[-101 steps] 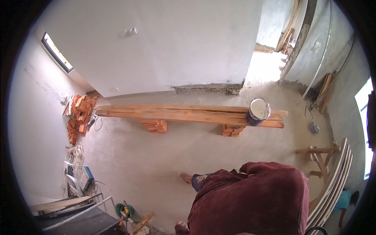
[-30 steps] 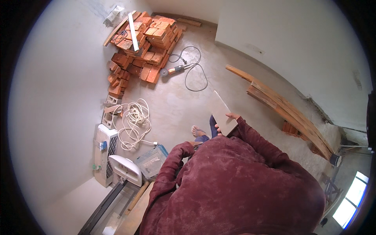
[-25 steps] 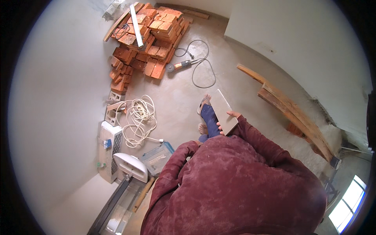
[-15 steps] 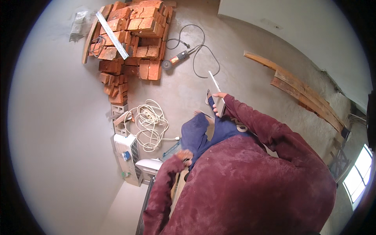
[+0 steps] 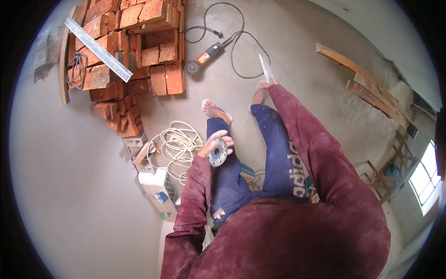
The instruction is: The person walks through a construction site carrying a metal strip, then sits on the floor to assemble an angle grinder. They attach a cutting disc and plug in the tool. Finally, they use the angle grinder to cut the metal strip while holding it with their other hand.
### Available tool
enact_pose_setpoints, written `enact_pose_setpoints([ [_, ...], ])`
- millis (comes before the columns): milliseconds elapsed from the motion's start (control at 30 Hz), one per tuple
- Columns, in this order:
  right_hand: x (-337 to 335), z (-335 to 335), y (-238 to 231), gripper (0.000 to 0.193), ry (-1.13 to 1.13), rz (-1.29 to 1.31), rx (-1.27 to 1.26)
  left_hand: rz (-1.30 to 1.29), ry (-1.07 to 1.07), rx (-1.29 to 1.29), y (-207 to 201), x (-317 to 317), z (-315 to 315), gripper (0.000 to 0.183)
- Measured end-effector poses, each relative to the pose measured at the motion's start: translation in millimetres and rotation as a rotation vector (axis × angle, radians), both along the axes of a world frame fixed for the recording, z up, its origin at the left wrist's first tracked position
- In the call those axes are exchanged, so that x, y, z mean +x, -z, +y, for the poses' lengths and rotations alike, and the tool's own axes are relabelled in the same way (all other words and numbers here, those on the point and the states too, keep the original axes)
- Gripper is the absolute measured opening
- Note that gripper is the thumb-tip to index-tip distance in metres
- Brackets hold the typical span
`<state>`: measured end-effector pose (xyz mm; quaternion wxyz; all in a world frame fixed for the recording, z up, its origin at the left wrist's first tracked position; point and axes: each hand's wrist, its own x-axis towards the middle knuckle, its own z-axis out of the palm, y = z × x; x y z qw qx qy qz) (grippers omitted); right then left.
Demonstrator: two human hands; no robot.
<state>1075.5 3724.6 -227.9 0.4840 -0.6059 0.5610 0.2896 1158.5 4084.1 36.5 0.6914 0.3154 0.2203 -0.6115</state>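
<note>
Biggest thing here is the bare concrete floor (image 5: 297,51), plain grey. Along its left edge, up against the wall, there's a big stack of orange bricks (image 5: 153,56), kind of stepped and crumbly at the near end. Over toward the floor's far right edge, a few long timber planks (image 5: 371,88) run roughly along the wall (they look curved, but that's the fisheye). Back on the left edge, nearer than the bricks, sits a boxy white unit (image 5: 158,186) with a dark grille, and a loose heap of cream cable (image 5: 174,146) lies just beside it.

Going smaller: a silvery metal strip (image 5: 98,50) lies slantwise across the top of the bricks. An angle grinder (image 5: 204,58) is on the floor just right of the stack, disc end toward the bricks, black cord looping off to the right.

Now the hands. The right hand (image 5: 265,85) is stretched out over the floor past the knees, fingers closed on the near end of a thin flat plate (image 5: 266,68), seen almost edge-on (the sleeve covers part of the grip). The left hand (image 5: 215,141) is up in front of the left leg, fingers half curled, gripping a round metal disc (image 5: 217,152) with holes in its face. It's a bit blurry, so I can't tell exactly where each finger sits.
</note>
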Motion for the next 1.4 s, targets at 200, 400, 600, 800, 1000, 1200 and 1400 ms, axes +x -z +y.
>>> enact_pose_setpoints([
  [200, 49.8, 1.4, -14.4, 0.111, -0.448, 0.362, -0.311, 0.333, -0.511, 0.056, 97.1, 26.6, 4.7, 0.059],
  [400, 78.4, -29.8, 82.9, 0.100, -0.760, 0.215, -0.513, 0.246, -0.538, 0.405, 238.1, 52.8, -14.1, 0.055],
  [600, 33.4, -54.4, 173.1, 0.098, -0.946, -0.101, -0.822, -0.191, -0.553, 0.591, 314.2, 177.3, 5.7, 0.041],
  [800, 11.8, -48.0, 222.7, 0.102, -0.914, -0.106, -0.815, -0.811, -0.683, 0.673, 359.2, 294.2, 19.3, 0.034],
  [1000, 10.0, -47.7, 241.9, 0.104, -0.870, -0.222, -0.792, -1.243, -0.715, 0.969, 437.3, 354.0, 56.1, 0.026],
  [1200, 16.2, -72.9, 248.1, 0.103, -0.982, -0.076, -0.639, -1.322, -0.469, 1.381, 411.3, 351.1, 16.1, 0.032],
  [1400, 163.6, -89.3, 125.2, 0.065, -1.500, -0.285, -0.462, -1.314, -0.375, 1.580, 431.4, 344.3, 36.2, 0.043],
])
